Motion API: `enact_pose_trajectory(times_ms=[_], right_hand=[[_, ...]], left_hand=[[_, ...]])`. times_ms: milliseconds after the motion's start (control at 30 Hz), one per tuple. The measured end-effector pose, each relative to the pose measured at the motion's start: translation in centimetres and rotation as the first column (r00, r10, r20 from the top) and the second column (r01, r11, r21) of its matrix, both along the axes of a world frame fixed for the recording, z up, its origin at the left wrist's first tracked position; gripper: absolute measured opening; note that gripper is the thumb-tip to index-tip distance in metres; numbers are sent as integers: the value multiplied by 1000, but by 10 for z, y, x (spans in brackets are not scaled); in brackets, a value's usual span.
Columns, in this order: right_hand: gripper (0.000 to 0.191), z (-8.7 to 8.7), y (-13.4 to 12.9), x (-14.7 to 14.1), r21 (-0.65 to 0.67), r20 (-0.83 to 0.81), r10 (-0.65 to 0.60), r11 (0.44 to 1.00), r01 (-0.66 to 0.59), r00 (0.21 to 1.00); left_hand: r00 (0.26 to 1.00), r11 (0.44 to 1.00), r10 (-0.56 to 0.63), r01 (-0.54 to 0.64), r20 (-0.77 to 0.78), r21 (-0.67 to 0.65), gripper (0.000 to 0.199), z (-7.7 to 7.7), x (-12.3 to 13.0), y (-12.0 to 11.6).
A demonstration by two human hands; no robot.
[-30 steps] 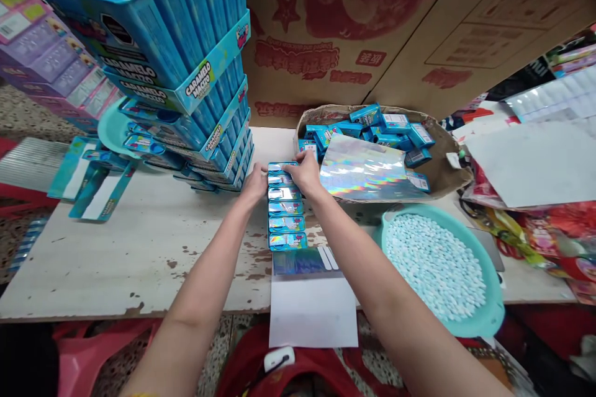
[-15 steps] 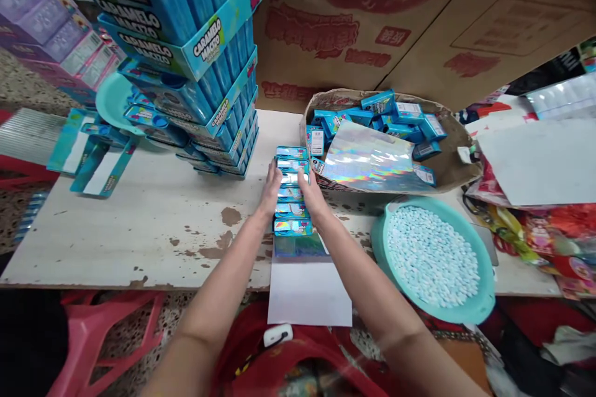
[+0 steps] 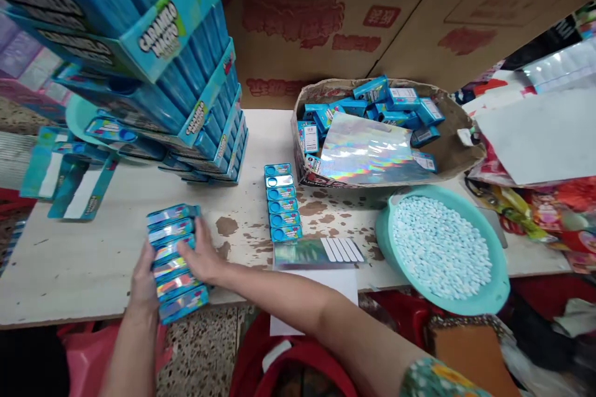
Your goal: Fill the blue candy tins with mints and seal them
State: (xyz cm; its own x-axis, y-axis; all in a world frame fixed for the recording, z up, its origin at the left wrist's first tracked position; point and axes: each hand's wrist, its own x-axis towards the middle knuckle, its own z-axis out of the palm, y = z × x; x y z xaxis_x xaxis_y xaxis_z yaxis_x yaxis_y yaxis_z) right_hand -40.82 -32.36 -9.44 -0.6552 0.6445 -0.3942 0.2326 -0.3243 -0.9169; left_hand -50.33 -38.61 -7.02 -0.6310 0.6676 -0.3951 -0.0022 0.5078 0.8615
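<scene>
A row of several blue boxes is held between my two hands over the front left of the table. My left hand presses the row's left side, and my right hand grips its right side with the fingers over the top. Another row of blue boxes lies on the table, touched by neither hand. Just in front of that row is a shiny sheet with white strips, partly over a white sheet.
Tall stacked display boxes rise at the left, near flattened blue trays. A cut carton holds loose blue boxes. Right of centre, a turquoise basin holds pale blue candies. Large brown cartons stand behind.
Both hands have moved from the centre to the left and now hold a row of boxes there. A separate row lies at the centre, and more of the shiny sheet shows. The view has shifted slightly.
</scene>
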Motion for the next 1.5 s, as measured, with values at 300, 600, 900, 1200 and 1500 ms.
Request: enact_pose_trajectory(times_ms=[300,600,900,1200,1500], right_hand=[[24,50,8,147,577,-97,-9,814,63,995],[65,-68,6,321,640,475,-528,756,135,704],[70,-81,-7,336,672,518,-475,741,6,711],[56,-81,-14,325,657,627,-392,730,-188,673],[20,-59,-25,340,733,493,-369,664,-147,788]], left_hand=[[756,977,110,-201,-645,-69,47,22,-24,-9],[453,535,-728,845,-514,-14,29,-17,223,43],[214,538,-806,653,-552,-532,42,-70,287,55],[379,587,-798,668,-469,-458,27,-78,280,65],[367,590,-790,670,-491,-450,27,-87,277,65]])
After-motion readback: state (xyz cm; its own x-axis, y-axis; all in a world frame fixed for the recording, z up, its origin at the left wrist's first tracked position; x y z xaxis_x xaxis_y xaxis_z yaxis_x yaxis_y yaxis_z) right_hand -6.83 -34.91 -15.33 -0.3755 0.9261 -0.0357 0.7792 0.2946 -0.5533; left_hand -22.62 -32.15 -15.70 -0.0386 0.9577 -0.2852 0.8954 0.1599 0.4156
